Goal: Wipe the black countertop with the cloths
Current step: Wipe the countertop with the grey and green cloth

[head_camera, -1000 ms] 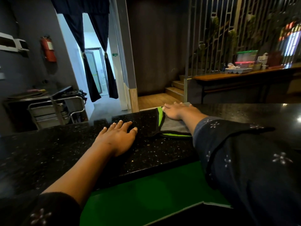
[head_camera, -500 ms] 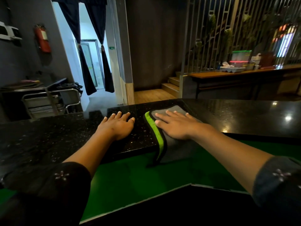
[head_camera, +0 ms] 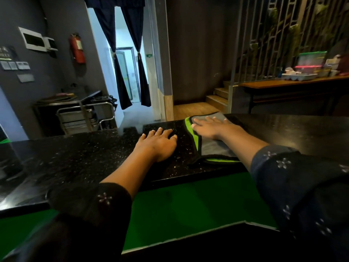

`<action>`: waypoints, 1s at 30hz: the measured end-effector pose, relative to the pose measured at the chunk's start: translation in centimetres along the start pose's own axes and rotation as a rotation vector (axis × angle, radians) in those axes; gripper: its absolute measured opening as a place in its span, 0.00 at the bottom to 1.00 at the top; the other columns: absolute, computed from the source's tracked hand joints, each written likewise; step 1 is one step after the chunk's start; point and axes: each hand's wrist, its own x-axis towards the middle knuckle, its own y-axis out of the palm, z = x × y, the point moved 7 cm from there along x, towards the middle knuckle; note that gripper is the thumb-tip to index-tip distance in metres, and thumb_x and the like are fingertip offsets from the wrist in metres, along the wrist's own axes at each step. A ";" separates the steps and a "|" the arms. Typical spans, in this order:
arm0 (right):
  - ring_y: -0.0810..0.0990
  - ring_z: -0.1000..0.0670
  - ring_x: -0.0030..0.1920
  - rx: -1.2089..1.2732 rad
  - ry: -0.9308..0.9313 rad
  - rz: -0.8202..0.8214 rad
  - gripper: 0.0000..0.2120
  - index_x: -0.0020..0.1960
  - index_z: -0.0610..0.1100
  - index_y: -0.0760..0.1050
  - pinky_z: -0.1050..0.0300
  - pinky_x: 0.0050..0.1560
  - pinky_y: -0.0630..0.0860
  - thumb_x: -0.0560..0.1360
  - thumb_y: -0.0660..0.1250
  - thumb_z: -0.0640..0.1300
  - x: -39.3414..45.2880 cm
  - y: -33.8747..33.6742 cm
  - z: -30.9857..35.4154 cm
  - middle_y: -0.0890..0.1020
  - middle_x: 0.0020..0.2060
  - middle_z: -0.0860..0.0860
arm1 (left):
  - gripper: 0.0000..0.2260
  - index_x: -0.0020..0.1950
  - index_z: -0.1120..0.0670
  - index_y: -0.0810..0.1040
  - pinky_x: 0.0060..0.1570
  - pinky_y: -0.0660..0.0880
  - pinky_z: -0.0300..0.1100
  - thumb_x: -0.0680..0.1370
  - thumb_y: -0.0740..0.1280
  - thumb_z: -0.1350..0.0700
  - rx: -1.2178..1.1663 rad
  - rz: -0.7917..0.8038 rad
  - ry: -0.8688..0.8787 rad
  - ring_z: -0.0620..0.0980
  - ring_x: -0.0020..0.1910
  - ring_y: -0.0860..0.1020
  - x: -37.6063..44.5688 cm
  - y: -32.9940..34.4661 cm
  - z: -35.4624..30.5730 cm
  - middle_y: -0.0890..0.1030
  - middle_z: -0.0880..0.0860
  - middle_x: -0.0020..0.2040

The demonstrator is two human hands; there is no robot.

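A black speckled countertop (head_camera: pixel 79 159) runs across the view. On it lies a grey cloth (head_camera: pixel 213 148) with a black border and a bright green stripe, spread from the far edge to the near edge. My right hand (head_camera: pixel 213 127) presses flat on the far part of this cloth, fingers spread. My left hand (head_camera: pixel 158 144) rests palm down on the bare stone just left of the cloth, holding nothing, its fingers slightly curled. Only one cloth is visible.
A green panel (head_camera: pixel 181 201) sits below the counter's near edge. Beyond the counter stand a metal trolley (head_camera: pixel 81 116), a curtained doorway (head_camera: pixel 126 72), wooden steps (head_camera: pixel 217 99) and a wooden table (head_camera: pixel 294 84) with plastic boxes. A fire extinguisher (head_camera: pixel 77 48) hangs on the wall.
My right hand has pushed the cloth away from me toward the counter's far edge, after dragging it to the near edge half a second ago. The left hand stays planted on the stone.
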 end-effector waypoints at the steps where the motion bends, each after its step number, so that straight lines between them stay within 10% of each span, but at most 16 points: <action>1: 0.44 0.43 0.79 -0.010 -0.048 0.007 0.28 0.78 0.62 0.46 0.36 0.75 0.40 0.80 0.42 0.66 -0.9 0.4 0.7 0.46 0.80 0.48 | 0.26 0.79 0.44 0.51 0.75 0.44 0.56 0.81 0.45 0.39 0.001 0.004 -0.001 0.54 0.78 0.48 -0.1 0.0 0.1 0.50 0.51 0.80; 22: 0.45 0.45 0.79 -0.009 -0.149 -0.022 0.27 0.78 0.63 0.46 0.38 0.75 0.41 0.80 0.41 0.66 -6.0 1.1 0.1 0.47 0.80 0.51 | 0.26 0.79 0.44 0.51 0.74 0.44 0.56 0.81 0.45 0.39 -0.007 0.000 -0.018 0.55 0.78 0.48 -0.1 -0.1 0.0 0.50 0.52 0.80; 30: 0.47 0.46 0.79 0.001 -0.125 -0.033 0.26 0.77 0.65 0.48 0.38 0.74 0.42 0.80 0.42 0.65 -7.1 0.5 -2.6 0.49 0.80 0.53 | 0.28 0.76 0.48 0.60 0.71 0.60 0.61 0.80 0.56 0.38 -0.254 -0.137 0.063 0.55 0.70 0.68 -5.1 -3.9 3.3 0.69 0.55 0.73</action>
